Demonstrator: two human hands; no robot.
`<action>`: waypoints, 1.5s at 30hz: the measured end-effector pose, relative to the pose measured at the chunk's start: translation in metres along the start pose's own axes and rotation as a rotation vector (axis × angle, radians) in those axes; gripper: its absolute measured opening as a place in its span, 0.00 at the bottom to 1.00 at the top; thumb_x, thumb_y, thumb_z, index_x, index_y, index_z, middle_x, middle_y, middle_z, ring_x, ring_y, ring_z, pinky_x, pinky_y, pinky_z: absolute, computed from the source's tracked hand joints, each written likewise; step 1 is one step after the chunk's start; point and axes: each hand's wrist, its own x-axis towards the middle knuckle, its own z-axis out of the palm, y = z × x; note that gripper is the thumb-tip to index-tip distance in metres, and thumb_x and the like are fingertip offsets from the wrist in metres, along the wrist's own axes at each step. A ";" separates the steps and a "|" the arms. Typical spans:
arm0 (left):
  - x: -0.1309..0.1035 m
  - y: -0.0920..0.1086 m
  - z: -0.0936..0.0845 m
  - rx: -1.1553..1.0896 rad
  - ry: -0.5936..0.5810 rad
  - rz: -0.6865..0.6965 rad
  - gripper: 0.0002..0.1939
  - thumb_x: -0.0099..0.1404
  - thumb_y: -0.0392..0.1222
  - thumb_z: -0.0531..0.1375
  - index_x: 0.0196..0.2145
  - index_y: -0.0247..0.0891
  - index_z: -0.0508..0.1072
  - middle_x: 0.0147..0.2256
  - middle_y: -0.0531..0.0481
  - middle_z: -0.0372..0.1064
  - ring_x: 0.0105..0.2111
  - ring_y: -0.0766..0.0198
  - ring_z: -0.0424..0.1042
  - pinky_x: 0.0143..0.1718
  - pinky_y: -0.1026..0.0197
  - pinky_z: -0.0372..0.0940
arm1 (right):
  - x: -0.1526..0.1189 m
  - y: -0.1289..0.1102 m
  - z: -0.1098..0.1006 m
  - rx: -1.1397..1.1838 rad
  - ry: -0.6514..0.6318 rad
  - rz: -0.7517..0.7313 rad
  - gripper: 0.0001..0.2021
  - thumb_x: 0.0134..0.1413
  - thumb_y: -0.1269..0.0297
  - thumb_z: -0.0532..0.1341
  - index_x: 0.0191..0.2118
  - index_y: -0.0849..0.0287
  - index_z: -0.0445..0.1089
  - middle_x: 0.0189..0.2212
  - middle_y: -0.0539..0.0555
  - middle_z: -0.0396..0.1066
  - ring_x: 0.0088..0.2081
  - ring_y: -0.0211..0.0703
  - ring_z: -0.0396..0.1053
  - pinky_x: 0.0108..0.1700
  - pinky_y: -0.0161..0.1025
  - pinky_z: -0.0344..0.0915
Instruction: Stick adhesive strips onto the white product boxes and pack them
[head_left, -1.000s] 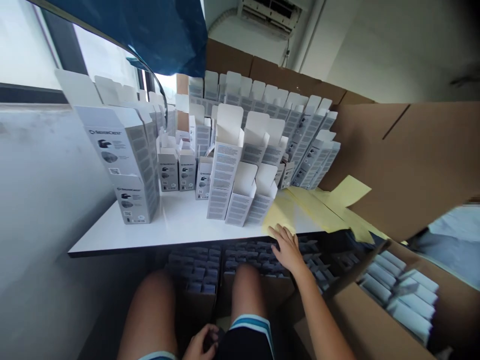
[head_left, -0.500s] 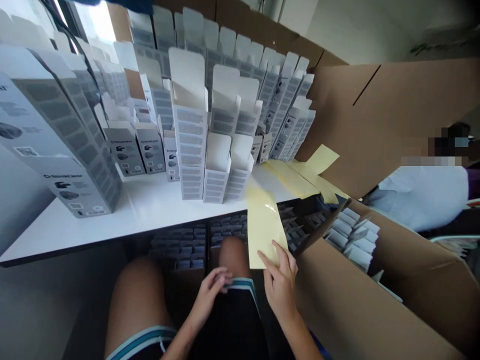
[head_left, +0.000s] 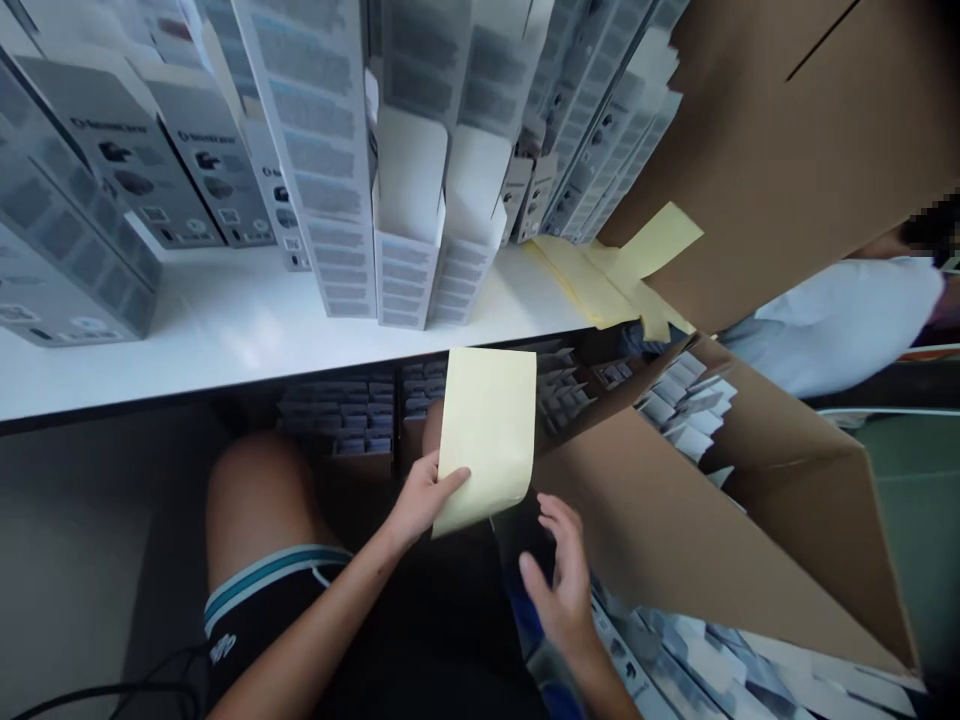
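A pale yellow paper sheet [head_left: 491, 420] is gripped at its left edge by my left hand [head_left: 420, 500], thumb on top and fingers hidden behind. The sheet hangs over my lap in front of the table edge, its lower right corner curling. Just right of the sheet, my right hand [head_left: 562, 575] is apart from it, fingers spread and slightly bent, with nothing in it. More yellow sheets [head_left: 592, 280] lie in a loose pile at the right end of the white table [head_left: 240, 310].
Grey-white printed boxes [head_left: 405, 260] with raised flaps stand in rows on the table. At right is a large open cardboard carton [head_left: 637, 510] holding white boxes [head_left: 686, 410]. Flattened boxes [head_left: 697, 660] lie below it. A person in a light shirt [head_left: 840, 320] is at the far right.
The yellow sheet has passed from my right hand to my left. My right hand has let go and opened. The view has tilted down, showing more of the lower right.
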 end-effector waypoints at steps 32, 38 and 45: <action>-0.112 0.032 -0.044 1.034 0.180 0.660 0.08 0.67 0.37 0.61 0.40 0.40 0.80 0.34 0.47 0.78 0.33 0.62 0.74 0.34 0.60 0.67 | 0.036 -0.049 0.067 0.168 -0.553 -0.117 0.20 0.57 0.71 0.65 0.55 0.50 0.74 0.52 0.53 0.77 0.54 0.53 0.75 0.60 0.51 0.70; -0.115 0.035 -0.044 1.006 0.179 0.623 0.08 0.66 0.37 0.59 0.36 0.38 0.80 0.32 0.46 0.79 0.31 0.63 0.76 0.32 0.63 0.68 | 0.035 -0.046 0.066 0.133 -0.601 -0.121 0.16 0.57 0.70 0.65 0.51 0.52 0.76 0.47 0.54 0.79 0.48 0.52 0.78 0.55 0.48 0.74; -0.114 0.029 -0.043 0.811 0.246 0.512 0.08 0.66 0.37 0.60 0.33 0.37 0.79 0.31 0.47 0.76 0.26 0.67 0.71 0.26 0.66 0.63 | 0.035 -0.047 0.067 0.159 -0.624 -0.100 0.22 0.55 0.70 0.66 0.56 0.49 0.73 0.52 0.53 0.77 0.54 0.54 0.74 0.58 0.52 0.71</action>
